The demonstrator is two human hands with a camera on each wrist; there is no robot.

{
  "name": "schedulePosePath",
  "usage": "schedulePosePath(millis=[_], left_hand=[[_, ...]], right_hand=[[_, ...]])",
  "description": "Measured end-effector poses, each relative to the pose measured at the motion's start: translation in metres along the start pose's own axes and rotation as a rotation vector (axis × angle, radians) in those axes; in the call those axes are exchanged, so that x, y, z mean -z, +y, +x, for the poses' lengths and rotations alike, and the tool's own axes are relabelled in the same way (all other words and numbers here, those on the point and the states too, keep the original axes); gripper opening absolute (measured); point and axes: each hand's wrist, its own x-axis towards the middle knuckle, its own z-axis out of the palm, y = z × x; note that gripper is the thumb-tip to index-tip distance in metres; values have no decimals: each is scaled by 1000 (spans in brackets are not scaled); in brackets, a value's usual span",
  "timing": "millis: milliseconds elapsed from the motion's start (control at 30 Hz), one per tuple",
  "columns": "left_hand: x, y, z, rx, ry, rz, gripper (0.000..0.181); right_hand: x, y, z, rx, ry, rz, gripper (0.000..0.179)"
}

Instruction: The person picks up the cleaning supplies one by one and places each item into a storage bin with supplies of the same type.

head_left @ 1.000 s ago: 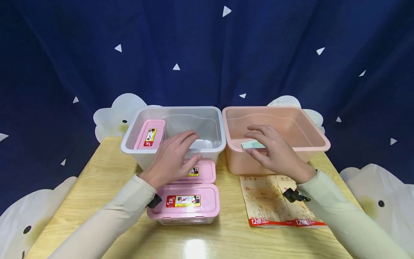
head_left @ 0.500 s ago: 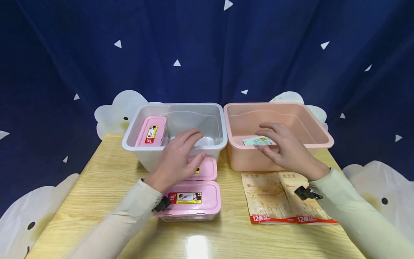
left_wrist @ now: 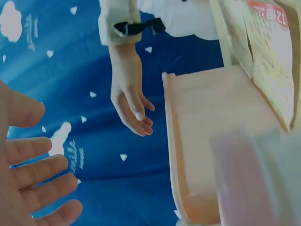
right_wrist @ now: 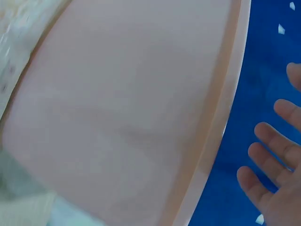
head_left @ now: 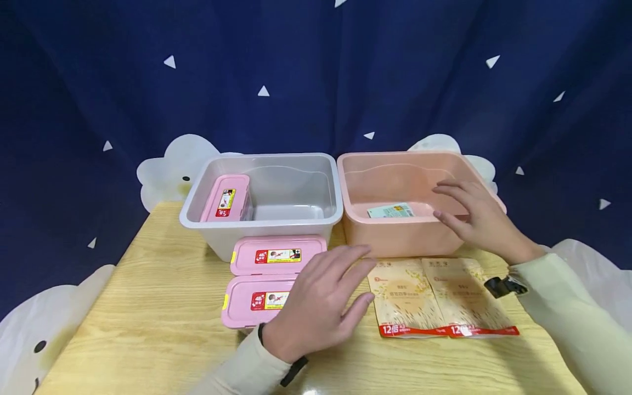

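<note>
My left hand (head_left: pixel 321 302) hovers with spread, relaxed fingers over the right end of the front pink-lidded box (head_left: pixel 242 302), hiding part of it. Another pink-lidded box (head_left: pixel 266 257) lies just behind. My right hand (head_left: pixel 476 219) is held above the right side of the peach bin (head_left: pixel 395 241), fingers loosely bent and holding nothing. A pale green packet (head_left: pixel 390 211) lies inside that bin. In the left wrist view, the left fingers (left_wrist: pixel 47 172) point past the bin; the right wrist view has the right fingers (right_wrist: pixel 270 146) beside its rim.
A grey bin (head_left: pixel 266 224) stands left of the peach one and contains a pink-lidded box (head_left: pixel 227 197). Two beige pouches with red bottom strips, the left pouch (head_left: pixel 407 299) and right pouch (head_left: pixel 466 296), lie before the peach bin. A dark blue curtain (head_left: pixel 296 66) hangs behind the wooden table (head_left: pixel 148 307).
My left hand has moved right and nearer, from before the grey bin to above the front box's right end. My right hand has moved right over the peach bin, uncovering the packet.
</note>
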Motion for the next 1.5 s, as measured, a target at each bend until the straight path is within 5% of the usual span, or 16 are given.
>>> schedulePosePath(millis=[200,533,933,1233,1400,1500], left_hand=[[-13,15,6,-59,8,55,35],[-40,22,7,13,10,-67,40],[-65,26,-3,68,-70,-112,43],[-79,26,-6,236,-177,-304,44],[-89,38,3,256,-194,-374,44],[-100,47,11,313,-220,-495,42]], right_hand=[[14,27,-9,-107,21,-19,48],[21,72,-32,-415,-34,61,57],[6,100,-32,-644,-219,248,80],[-4,105,-28,-581,-237,177,86],[-2,104,-28,-573,-245,152,86],[0,104,-30,-607,-263,148,87]])
